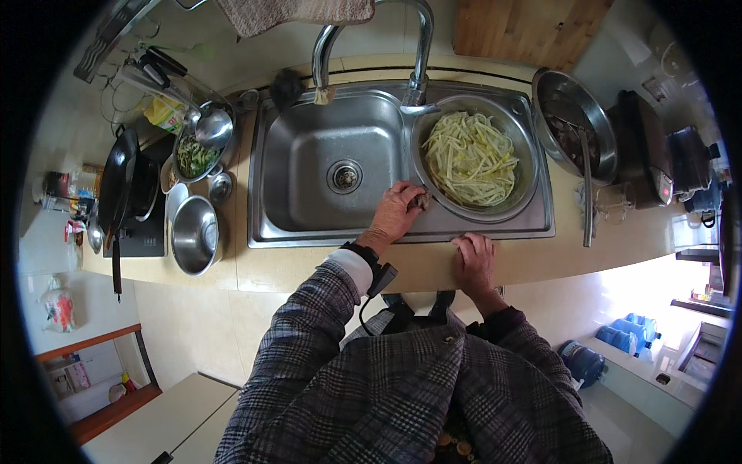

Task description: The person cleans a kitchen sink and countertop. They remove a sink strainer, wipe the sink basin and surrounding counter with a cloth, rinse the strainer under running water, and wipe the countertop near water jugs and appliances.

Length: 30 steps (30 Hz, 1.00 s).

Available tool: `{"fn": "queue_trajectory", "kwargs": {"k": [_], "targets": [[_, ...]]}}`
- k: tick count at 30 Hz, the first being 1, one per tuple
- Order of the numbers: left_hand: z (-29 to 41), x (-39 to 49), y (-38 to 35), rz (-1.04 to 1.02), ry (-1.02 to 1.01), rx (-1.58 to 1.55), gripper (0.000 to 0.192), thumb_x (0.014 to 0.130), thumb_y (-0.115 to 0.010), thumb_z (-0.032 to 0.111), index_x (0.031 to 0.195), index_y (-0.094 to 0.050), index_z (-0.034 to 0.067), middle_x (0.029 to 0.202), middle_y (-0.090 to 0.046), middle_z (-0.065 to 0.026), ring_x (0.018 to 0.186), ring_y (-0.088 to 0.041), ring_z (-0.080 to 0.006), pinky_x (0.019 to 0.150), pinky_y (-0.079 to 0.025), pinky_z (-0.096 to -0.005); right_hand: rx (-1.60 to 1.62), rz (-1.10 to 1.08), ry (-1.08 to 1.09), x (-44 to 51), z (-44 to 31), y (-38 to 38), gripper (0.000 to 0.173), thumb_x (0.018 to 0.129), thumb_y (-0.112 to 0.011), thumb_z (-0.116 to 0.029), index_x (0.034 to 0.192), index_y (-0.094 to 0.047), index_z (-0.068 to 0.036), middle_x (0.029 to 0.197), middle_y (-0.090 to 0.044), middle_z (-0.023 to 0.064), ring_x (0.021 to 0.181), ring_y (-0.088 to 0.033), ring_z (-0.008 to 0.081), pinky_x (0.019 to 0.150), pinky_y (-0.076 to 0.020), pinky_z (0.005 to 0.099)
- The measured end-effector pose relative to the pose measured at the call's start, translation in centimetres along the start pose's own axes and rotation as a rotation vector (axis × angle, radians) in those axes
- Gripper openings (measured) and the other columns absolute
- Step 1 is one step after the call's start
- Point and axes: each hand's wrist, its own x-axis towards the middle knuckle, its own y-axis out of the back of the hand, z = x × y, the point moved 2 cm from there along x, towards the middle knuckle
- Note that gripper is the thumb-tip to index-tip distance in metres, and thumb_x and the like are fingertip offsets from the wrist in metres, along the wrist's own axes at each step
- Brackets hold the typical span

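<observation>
My left hand (pixel 397 211) is closed around a small greyish-brown wad (pixel 423 201), probably a rag or scrubber, mostly hidden by the fingers. It presses on the steel rim between the sink basin (pixel 307 203) and a large steel bowl (pixel 532 174). Pale yellow-green shredded vegetable strips (pixel 472 159) fill much of that bowl, which sits on the right side of the sink unit. Fingers bent, my right hand (pixel 476 264) rests on the front edge of the countertop (pixel 539 255); nothing shows in its grasp, and its palm is hidden.
A curved chrome faucet (pixel 417 58) rises behind the sink. To the right, a steel pan (pixel 542 124) holds a long-handled utensil (pixel 586 191). A steel pot (pixel 196 235), a bowl of greens (pixel 194 156) and a wok (pixel 119 180) stand left.
</observation>
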Motion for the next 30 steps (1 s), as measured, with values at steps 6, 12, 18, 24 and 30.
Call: {"fn": "queue_trajectory", "kwargs": {"k": [6, 12, 18, 24, 30], "targets": [[-3.4, 3.9, 0.0, 0.105, 0.25, -0.043, 0.033, 0.078, -0.07, 0.004, 0.111, -0.067, 0.009, 0.102, -0.064, -0.0151, 0.089, -0.066, -0.0312, 0.078, -0.054, -0.0391, -0.039, -0.008, -0.018, -0.2, 0.0, -0.1, 0.025, 0.08, -0.063, -0.01, 0.105, -0.066, -0.012, 0.109, -0.057, 0.0089, 0.104, -0.054, 0.0323, 0.088, -0.0415, 0.0455], [-9.5, 10.0, 4.4, 0.438, 0.296, -0.165, 0.025, 0.083, -0.073, 0.015, 0.106, -0.067, 0.005, 0.095, -0.068, -0.0195, 0.081, -0.066, -0.0372, 0.076, -0.054, -0.0427, 0.011, -0.099, -0.091, 0.0, -0.3, 0.3, 0.028, 0.08, -0.062, -0.012, 0.108, -0.064, -0.012, 0.11, -0.056, 0.0096, 0.102, -0.053, 0.033, 0.087, -0.0406, 0.0454], [-12.6, 17.9, 9.9, 0.736, 0.321, -0.032, 0.039, 0.09, -0.067, 0.02, 0.124, -0.058, 0.002, 0.115, -0.06, -0.0234, 0.104, -0.059, -0.0428, 0.09, -0.049, -0.0482, 0.003, -0.13, -0.121, 0.1, -0.3, 0.1, 0.032, 0.076, -0.064, -0.012, 0.108, -0.065, -0.011, 0.108, -0.056, 0.011, 0.102, -0.053, 0.0339, 0.088, -0.0405, 0.0465], [-12.9, 24.1, 8.6, 0.508, 0.163, 0.218, 0.057, 0.089, -0.063, 0.016, 0.138, -0.041, -0.003, 0.134, -0.049, -0.0265, 0.127, -0.044, -0.0447, 0.107, -0.038, -0.0503, -0.01, -0.169, -0.144, 0.2, -0.3, 0.4, 0.031, 0.076, -0.064, -0.016, 0.107, -0.066, -0.011, 0.11, -0.057, 0.0113, 0.105, -0.053, 0.0332, 0.088, -0.0409, 0.0463], [-12.5, 25.3, 5.3, 0.283, 0.16, 0.549, 0.05, 0.085, -0.064, 0.012, 0.134, -0.055, 0.014, 0.136, -0.052, -0.0125, 0.13, -0.044, -0.0371, 0.109, -0.038, -0.0458, -0.003, -0.171, -0.149, 0.3, -0.2, 0.3, 0.034, 0.071, -0.066, -0.013, 0.105, -0.067, -0.011, 0.109, -0.057, 0.01, 0.106, -0.054, 0.0324, 0.088, -0.0417, 0.0454]]}}
